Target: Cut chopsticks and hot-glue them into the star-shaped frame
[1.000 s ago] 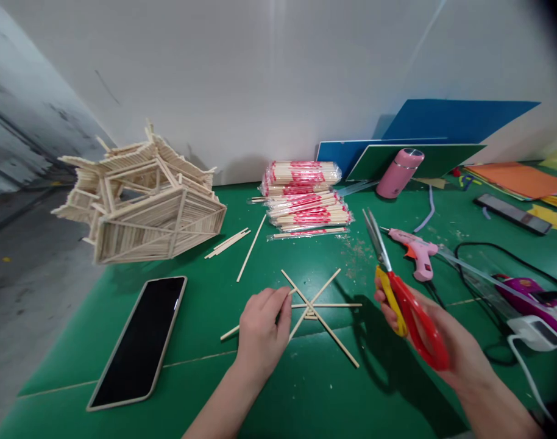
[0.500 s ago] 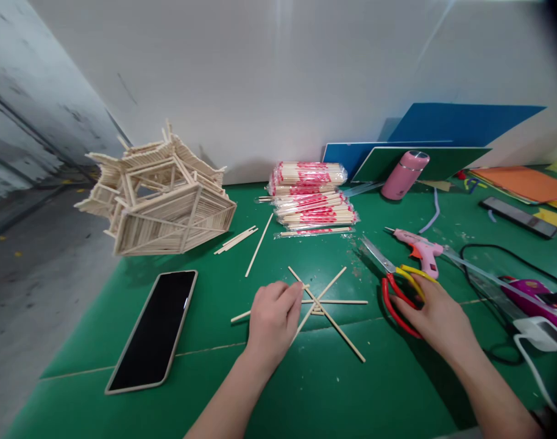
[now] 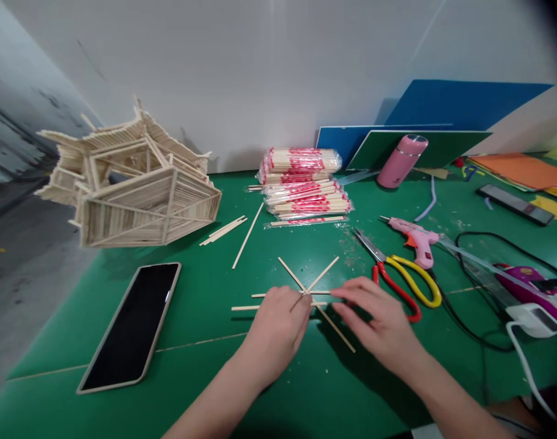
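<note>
Several thin wooden sticks [image 3: 314, 281] lie crossed in a star shape on the green table [image 3: 205, 341]. My left hand [image 3: 278, 326] rests on the left side of the star, its fingers closed on a stick near the crossing. My right hand [image 3: 374, 317] reaches in from the right, fingertips pinching the end of the horizontal stick. Red and yellow scissors [image 3: 397, 277] lie flat on the table just right of the sticks, apart from my hands.
A stick-built house model [image 3: 132, 189] stands at the back left, a black phone [image 3: 132, 323] in front of it. Packs of chopsticks [image 3: 301, 189], a pink glue gun [image 3: 415, 238], a pink bottle [image 3: 400, 161], cables and coloured boards [image 3: 443, 116] fill the back and right.
My right hand put the scissors down on the table, let go, and moved left to the crossed sticks. My left hand shifted a little toward the crossing.
</note>
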`<state>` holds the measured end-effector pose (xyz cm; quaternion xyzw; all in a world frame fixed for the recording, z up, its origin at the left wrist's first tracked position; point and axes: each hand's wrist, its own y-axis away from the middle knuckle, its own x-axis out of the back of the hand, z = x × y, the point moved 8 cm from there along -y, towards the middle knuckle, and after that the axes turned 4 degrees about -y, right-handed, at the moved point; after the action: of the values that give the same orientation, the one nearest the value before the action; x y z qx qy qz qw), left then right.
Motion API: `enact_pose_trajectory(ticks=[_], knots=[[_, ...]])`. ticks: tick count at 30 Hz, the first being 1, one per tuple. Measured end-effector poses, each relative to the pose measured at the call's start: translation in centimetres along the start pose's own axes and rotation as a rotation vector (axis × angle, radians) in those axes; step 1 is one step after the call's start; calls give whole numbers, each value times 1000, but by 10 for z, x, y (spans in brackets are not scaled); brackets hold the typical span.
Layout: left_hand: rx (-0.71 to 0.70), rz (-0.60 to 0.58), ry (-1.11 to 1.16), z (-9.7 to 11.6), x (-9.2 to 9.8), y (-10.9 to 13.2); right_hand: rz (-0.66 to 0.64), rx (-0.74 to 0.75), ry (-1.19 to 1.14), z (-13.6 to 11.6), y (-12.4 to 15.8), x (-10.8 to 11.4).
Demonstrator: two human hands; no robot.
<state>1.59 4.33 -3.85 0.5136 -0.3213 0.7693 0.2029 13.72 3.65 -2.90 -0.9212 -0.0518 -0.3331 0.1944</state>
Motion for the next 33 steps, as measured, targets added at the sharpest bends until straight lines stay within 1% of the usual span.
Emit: enact_pose_trajectory(ticks=[2,5,9,14,19,23,27,33], knots=[[-16,-31,-23,1,-1,3,-84,51,16,-7,-1,-19],[-43,-49,-62,1,-2,7,-118,105,71,-7,0,-32],[-33,-39,-36,-4,-1,9,-106,113,76,-2,1,-34],[3,-1,11,-13,-2,13,-83,56,76,5,3,-36],[23,28,-3,-20,-6,17,-86,-5,99,14,3,-38],[31,17,-16,-22,-11,16,-123,-35,91,20,3,-42],[59,6,0,-26,-13,14,-122,-62,66,24,3,-42],[100,-54,70,-31,-19,16,-137,-79,67,26,4,-43]])
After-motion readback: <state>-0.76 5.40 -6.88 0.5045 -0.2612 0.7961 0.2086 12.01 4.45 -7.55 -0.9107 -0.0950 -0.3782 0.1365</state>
